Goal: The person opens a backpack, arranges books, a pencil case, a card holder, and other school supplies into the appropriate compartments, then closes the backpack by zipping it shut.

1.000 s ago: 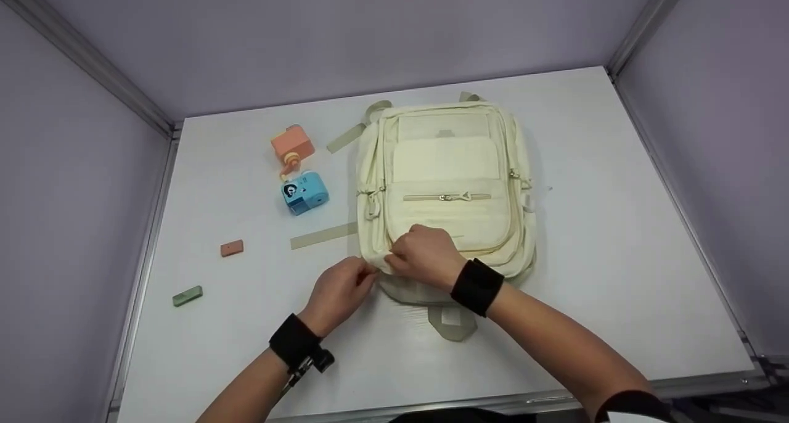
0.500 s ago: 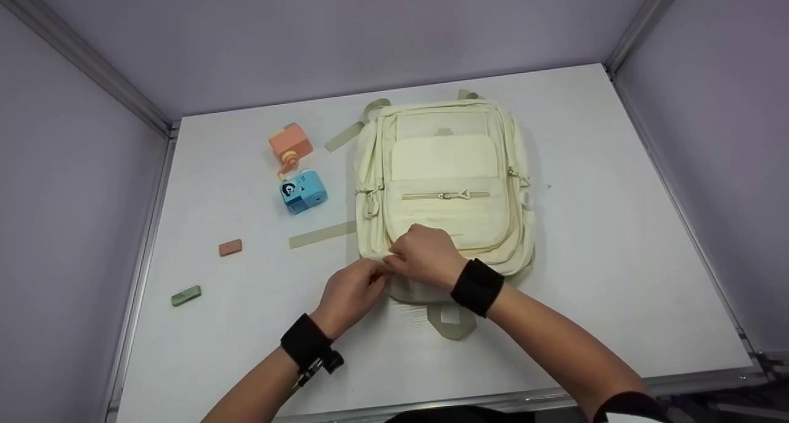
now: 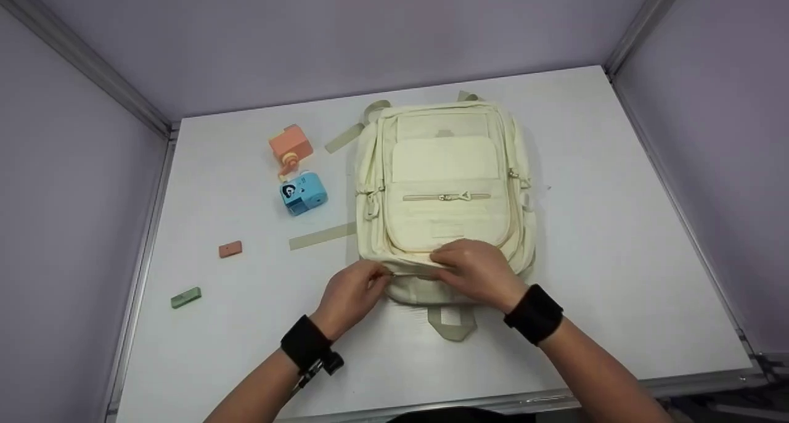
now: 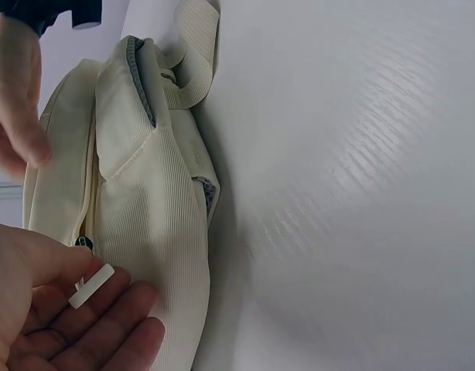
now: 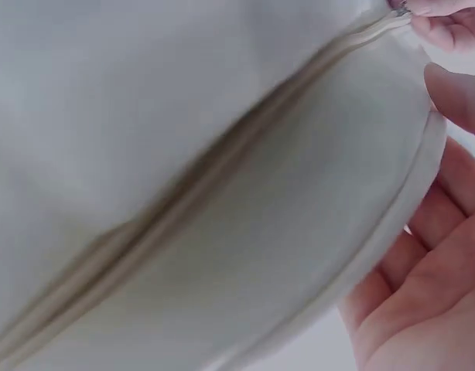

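Head view: a cream backpack (image 3: 444,161) lies on a white table (image 3: 616,244), the left hand (image 3: 351,293) at its near left corner, the right hand (image 3: 484,272) at its near edge. Left of the backpack are an orange box-shaped gadget (image 3: 291,142) and a blue panda-printed gadget (image 3: 303,193); farther left of it, a reddish block (image 3: 230,249) and a green block (image 3: 186,297). Left wrist view: the left hand pinches a pale zipper pull (image 4: 91,286) on the backpack — other fingers loosely curled. Right wrist view: the right hand grips the backpack's piped edge (image 5: 408,197) — thumb and fingers on opposite sides.
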A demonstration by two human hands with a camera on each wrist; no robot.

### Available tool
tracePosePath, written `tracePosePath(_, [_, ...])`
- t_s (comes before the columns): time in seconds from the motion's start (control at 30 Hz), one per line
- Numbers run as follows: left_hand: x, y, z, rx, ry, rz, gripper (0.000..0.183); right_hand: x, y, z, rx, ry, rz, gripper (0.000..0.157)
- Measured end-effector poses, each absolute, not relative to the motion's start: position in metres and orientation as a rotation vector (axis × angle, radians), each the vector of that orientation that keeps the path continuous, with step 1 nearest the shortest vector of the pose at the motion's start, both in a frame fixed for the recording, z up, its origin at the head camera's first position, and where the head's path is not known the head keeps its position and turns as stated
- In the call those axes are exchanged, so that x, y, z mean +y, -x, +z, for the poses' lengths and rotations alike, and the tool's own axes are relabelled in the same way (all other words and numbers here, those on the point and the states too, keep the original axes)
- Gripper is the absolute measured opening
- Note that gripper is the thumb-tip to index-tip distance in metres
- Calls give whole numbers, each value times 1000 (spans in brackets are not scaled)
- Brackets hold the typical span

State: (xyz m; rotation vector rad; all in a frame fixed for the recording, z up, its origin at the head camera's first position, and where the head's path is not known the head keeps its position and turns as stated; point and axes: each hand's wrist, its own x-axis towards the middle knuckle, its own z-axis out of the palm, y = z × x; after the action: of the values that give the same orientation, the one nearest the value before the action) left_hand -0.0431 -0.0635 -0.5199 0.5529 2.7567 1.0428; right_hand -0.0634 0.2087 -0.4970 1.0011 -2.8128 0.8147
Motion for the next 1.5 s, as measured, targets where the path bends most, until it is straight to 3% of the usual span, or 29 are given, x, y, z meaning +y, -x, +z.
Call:
tracePosePath(0.2, [-62,42,-520,2778,-569,1041,4,234,54,-507,-2710,-968,783,23])
tracePosePath(0.63, [-58,39,-521,2834,-616,1065,4,231,54,-511,-2703,-845,792,9])
tracePosePath(1.5, [-26,32,-511,2919,-755,899,9,225,58,-499,-2868,-838,755,10])
